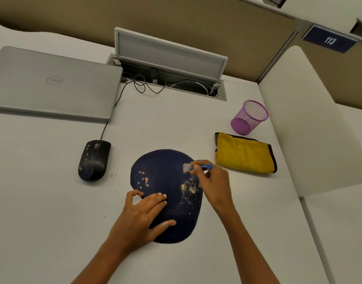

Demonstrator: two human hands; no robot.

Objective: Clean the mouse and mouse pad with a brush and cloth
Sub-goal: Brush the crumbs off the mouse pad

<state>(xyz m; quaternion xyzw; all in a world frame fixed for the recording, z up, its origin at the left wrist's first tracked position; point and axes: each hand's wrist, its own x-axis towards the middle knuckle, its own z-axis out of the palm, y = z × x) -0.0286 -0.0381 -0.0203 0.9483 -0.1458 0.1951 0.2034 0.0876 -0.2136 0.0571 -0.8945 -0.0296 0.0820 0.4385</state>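
The brush (pixel 197 167) was gripped in the right hand (pixel 214 181), long axis left-right, bristles pointing left over the mouse pad (pixel 167 167). The pad was pressed flat by the left hand (pixel 141 218), fingers straight.

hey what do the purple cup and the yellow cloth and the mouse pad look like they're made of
Purple cup: wire mesh, probably painted metal; you can see through its lattice wall.
Yellow cloth: soft, plush fabric, likely microfibre, with a fuzzy nap and dark stitched edging.
Mouse pad: matte dark blue, probably fabric-topped foam or rubber; it lies flat with no shine, and crumbs sit on its surface.
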